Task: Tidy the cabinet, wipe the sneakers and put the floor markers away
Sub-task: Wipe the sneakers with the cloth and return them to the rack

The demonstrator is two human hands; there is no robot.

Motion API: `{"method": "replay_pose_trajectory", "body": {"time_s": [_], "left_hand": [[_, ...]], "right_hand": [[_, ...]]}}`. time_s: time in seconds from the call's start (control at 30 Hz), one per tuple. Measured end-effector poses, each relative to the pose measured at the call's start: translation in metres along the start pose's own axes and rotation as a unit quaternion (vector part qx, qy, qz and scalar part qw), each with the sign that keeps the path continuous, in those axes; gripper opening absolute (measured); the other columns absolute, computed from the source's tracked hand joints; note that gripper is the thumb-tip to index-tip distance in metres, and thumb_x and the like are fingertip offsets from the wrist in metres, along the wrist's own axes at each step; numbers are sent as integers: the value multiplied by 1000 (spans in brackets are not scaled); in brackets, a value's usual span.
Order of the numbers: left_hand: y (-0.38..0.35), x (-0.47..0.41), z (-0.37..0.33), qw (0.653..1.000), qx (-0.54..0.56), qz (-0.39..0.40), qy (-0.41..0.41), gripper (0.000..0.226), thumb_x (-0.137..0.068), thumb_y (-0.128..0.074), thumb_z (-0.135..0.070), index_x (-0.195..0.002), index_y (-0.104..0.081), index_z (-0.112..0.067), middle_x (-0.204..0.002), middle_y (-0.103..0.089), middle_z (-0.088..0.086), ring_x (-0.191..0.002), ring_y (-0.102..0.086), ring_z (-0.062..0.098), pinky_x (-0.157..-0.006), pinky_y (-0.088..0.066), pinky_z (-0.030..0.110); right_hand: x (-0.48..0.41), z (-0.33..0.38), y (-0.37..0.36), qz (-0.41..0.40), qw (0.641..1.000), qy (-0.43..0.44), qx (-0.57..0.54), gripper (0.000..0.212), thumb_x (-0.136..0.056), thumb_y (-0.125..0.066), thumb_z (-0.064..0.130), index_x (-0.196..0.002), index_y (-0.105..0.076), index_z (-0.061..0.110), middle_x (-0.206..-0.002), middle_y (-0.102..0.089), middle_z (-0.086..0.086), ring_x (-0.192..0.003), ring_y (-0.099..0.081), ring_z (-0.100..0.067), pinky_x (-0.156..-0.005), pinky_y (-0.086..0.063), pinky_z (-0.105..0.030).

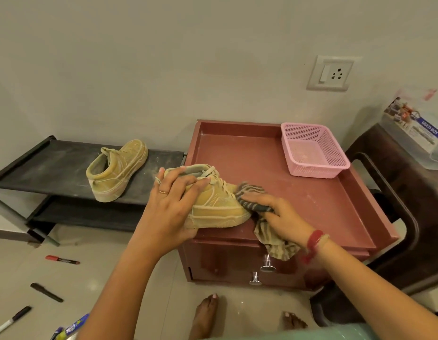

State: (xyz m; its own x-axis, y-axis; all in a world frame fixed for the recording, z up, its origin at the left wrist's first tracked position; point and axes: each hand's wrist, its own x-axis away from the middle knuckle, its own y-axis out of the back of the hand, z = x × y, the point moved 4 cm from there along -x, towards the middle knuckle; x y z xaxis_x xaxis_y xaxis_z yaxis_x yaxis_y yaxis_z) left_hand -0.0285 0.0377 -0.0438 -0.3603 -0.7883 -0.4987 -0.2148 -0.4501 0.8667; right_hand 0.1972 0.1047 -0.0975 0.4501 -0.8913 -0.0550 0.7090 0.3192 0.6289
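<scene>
Tan and dusty, a sneaker is standing on its sole near the front left corner of the maroon cabinet, its toe pointing right. The left hand is gripping it at the heel and collar, fingers curling over the opening beside the laces, a ring showing on one finger. The right hand is holding a striped cloth and pressing it against the toe of the shoe; the loose end of the cloth is hanging over the cabinet's front edge, just above two metal knobs. A red thread band is sitting on the right wrist. The hands are working apart, one at each end of the shoe.

A pink basket is resting at the back right of the cabinet top, well apart from the shoe. To the left, a second sneaker is sitting on the upper shelf of a black shoe rack, heel toward the camera. On the floor at the lower left, a red marker, a black marker and a third marker are lying apart from one another. Bare feet are showing below the cabinet. A dark chair is standing to the right, and a wall socket is sitting above.
</scene>
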Motion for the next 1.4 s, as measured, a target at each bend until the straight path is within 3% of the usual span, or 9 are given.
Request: {"method": "replay_pose_trajectory", "body": {"time_s": [0.3, 0.53, 0.67, 0.73, 0.8, 0.9, 1.03, 1.17, 1.4], "left_hand": [[-2, 1, -3, 1000, -4, -8, 3, 90, -48, -86, -24, -132, -52, -16, -120, -53, 5, -128, -40, 29, -115, -15, 55], [-1, 0, -2, 1000, 0, -4, 7, 93, -47, -87, -25, -132, -50, -17, -122, -53, 6, -129, -39, 30, -115, -13, 54], [-1, 2, -4, 1000, 2, -12, 3, 93, -46, -87, -21, -131, -50, -17, -121, -52, 4, -129, -39, 30, -115, -13, 54], [-2, 1, -3, 1000, 1, -15, 0, 92, -46, -86, -20, -131, -50, -17, -120, -52, 4, -129, -39, 30, -115, -12, 53], [-3, 2, -3, 1000, -1, -16, 0, 92, -47, -86, -21, -131, -50, -17, -120, -52, 4, -130, -39, 30, -115, -13, 54], [-4, 2, -3, 1000, -2, -12, -2, 93, -48, -87, -24, -132, -48, -18, -120, -51, 3, -131, -38, 30, -115, -12, 55], [-4, 4, -3, 1000, -3, -12, 0, 92, -47, -86, -22, -132, -49, -18, -120, -51, 3, -130, -38, 30, -116, -11, 53], [-4, 3, -3, 1000, -9, -11, -3, 93, -48, -87, -24, -132, -50, -18, -119, -50, 3, -130, -38, 30, -116, -10, 53], [-4, 4, -3, 1000, -9, -7, -7, 94, -49, -89, -27, -133, -47, -20, -121, -51, 3, -131, -38, 30, -116, -9, 52]], "right_hand": [[4, -2, -22, -34, 999, 1, 29, 72, -73, -37, -22, -131, -52, 18, -141, -40, 8, -136, -30, -7, -108, -13, -7], [-3, 5, -12, -54, 985, -43, -155, 46, -88, -42, -14, -125, -58, 10, -129, -55, 1, -122, -47, -6, -106, -31, -16], [-16, -18, 12, -226, 907, -162, -316, 41, -92, -37, -11, -112, -63, 15, -125, -59, -11, -116, -56, -27, -104, -42, -39], [-19, -15, 31, -300, 893, -143, -304, 44, -92, -37, -11, -115, -62, 17, -125, -59, -2, -115, -55, -22, -103, -43, -32], [-21, 5, 26, -223, 947, -66, -222, 44, -91, -39, -11, -124, -57, 12, -126, -53, 8, -118, -48, -7, -99, -37, -10], [-23, 12, -15, -23, 997, -14, -73, 50, -88, -42, -12, -132, -50, 12, -133, -45, 10, -127, -37, -4, -106, -25, -9], [-27, 2, -13, -81, 987, -63, -125, 44, -91, -43, -8, -131, -50, 7, -135, -48, 0, -131, -39, -16, -110, -24, -21], [-24, 9, -21, -13, 998, -13, -64, 50, -90, -42, -7, -135, -47, 15, -139, -44, 6, -134, -33, -9, -113, -21, -22], [-23, 13, -27, -25, 998, -27, -42, 54, -88, -41, -10, -136, -44, 14, -132, -40, 13, -130, -30, -2, -104, -18, -9]]}}
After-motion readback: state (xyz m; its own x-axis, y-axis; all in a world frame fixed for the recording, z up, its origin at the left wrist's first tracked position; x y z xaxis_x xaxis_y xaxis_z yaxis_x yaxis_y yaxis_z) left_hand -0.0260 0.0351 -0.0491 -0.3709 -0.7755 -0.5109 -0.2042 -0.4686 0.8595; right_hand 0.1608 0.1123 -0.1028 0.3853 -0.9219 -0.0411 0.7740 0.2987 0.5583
